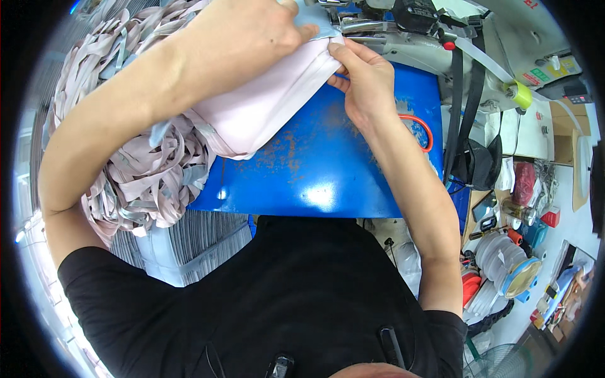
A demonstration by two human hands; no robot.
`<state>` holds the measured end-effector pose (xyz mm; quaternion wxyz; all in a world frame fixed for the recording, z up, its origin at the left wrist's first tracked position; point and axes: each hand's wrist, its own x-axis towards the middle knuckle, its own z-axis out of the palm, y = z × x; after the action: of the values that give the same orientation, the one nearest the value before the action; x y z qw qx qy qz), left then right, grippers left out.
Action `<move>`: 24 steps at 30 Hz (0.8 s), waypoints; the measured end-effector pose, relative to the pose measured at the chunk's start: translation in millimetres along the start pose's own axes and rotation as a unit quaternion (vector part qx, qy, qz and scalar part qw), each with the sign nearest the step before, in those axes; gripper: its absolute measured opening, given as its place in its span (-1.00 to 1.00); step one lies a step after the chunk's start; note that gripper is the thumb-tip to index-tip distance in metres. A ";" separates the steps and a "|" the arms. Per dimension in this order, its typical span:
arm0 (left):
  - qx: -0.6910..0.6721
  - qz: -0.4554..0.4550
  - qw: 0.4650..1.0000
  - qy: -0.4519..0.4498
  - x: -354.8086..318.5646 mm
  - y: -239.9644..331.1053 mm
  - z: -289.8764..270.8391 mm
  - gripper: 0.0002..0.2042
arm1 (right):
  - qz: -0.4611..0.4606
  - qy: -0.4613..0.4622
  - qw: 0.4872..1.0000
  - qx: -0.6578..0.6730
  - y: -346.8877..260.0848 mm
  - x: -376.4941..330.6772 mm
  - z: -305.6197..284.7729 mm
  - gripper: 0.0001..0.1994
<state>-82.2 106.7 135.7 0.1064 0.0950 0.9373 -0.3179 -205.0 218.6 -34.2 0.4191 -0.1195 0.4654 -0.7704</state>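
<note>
A folded pale pink cloth (265, 110) with a pale blue part (315, 17) at its far end lies over the left of the blue tabletop, up to a sewing machine (384, 31). On the pale blue part rests my left hand (261, 31), two digits apart on the cloth; the top of the view cuts off its other fingers. My right hand (368, 79) is closed, pinching the cloth's right edge between thumb and fingers just in front of the machine. The machine's needle area is hard to make out.
A big tangled heap of pink and grey fabric strips (151, 170) borders the table's left. Right of my right wrist lies a red-orange loop (425, 132) on the blue tabletop (315, 157). Black straps (463, 107) hang beside the machine. Cluttered supplies (504, 258) stand at the right.
</note>
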 end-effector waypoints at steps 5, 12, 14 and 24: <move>-0.011 -0.117 0.988 0.103 13.3 40.5 19.3 -0.60 | -0.002 0.001 1.000 0.017 4.0 -1.5 0.9 -0.68; -0.090 -0.227 0.953 0.180 45.7 91.5 18.0 -0.83 | -0.038 -0.014 0.997 0.067 13.9 -9.7 -9.4 -0.69; -0.117 -0.246 0.947 0.170 54.9 97.2 18.4 -0.82 | -0.032 -0.021 0.999 0.037 17.4 -18.1 -13.9 -0.68; -0.351 -0.292 0.841 0.289 22.1 144.6 33.0 -0.47 | -0.208 -0.072 0.930 -0.295 27.4 -87.3 -66.9 -0.68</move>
<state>-63.3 201.6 21.0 -0.2412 -0.1395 0.9587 0.0578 -174.7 320.1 -74.6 0.2279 -0.3874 0.6048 -0.6574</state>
